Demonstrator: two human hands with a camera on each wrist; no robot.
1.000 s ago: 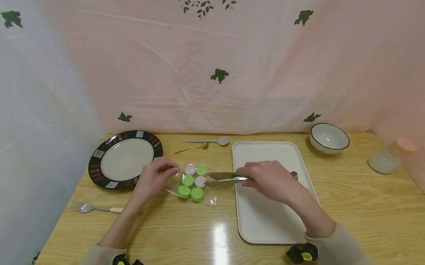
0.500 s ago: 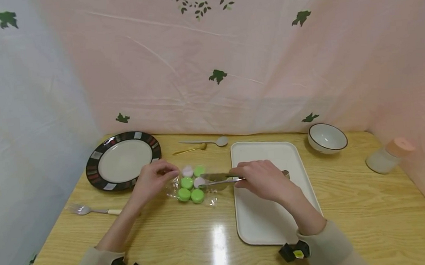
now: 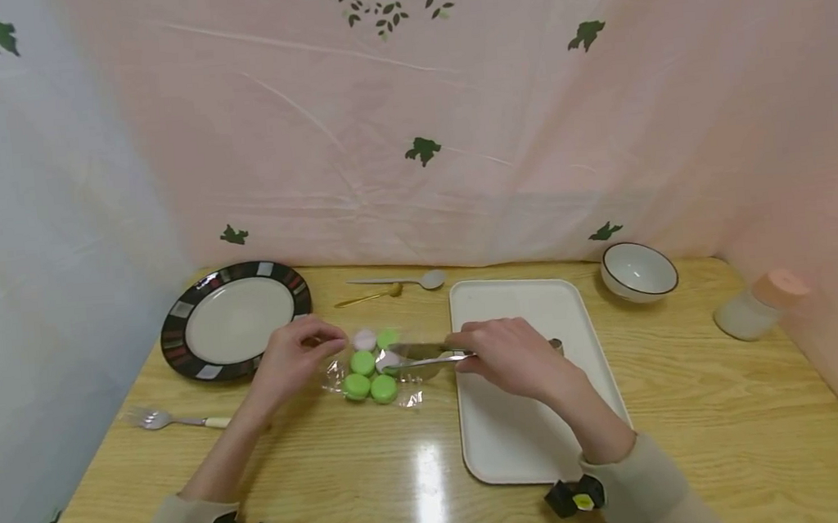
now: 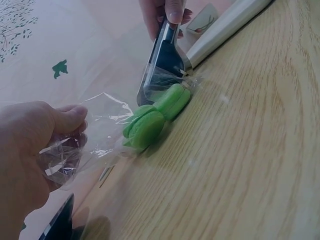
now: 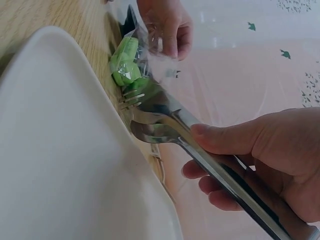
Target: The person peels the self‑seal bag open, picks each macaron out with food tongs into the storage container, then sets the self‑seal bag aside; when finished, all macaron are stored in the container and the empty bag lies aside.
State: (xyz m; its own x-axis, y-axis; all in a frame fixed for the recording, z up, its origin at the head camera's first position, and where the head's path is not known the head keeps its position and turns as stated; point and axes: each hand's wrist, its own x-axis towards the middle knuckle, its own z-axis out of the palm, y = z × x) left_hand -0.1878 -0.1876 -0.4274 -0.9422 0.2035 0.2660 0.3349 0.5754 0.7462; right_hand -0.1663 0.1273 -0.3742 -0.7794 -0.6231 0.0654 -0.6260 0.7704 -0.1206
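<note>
My left hand [image 3: 296, 361] pinches the edge of a clear plastic bag [image 4: 102, 120], its film bunched between thumb and fingers. Several macarons lie in the bag on the table, green ones [image 3: 357, 387] and pale pink ones [image 3: 364, 341]. From the right, my right hand [image 3: 508, 357] grips a pair of metal tongs [image 3: 429, 362] over the tray. The tongs' tips reach into the bag's open side, around the pale pink macaron nearest them, and partly cover it in the head view. In the right wrist view the tongs' arms stand apart, thumb on top and fingers below.
A white tray [image 3: 522, 442] lies beneath the right hand. Left stands a dark-rimmed plate [image 3: 235, 321], with a fork [image 3: 173, 419] below it. A spoon [image 3: 431, 279] and a small gold spoon [image 3: 370, 296] lie behind; a bowl [image 3: 638, 270] and shaker [image 3: 758, 307] stand right.
The right hand has moved the tongs left, so their tips now reach over the pale pink macaron. The left hand keeps its pinch on the bag. The head view has shifted slightly.
</note>
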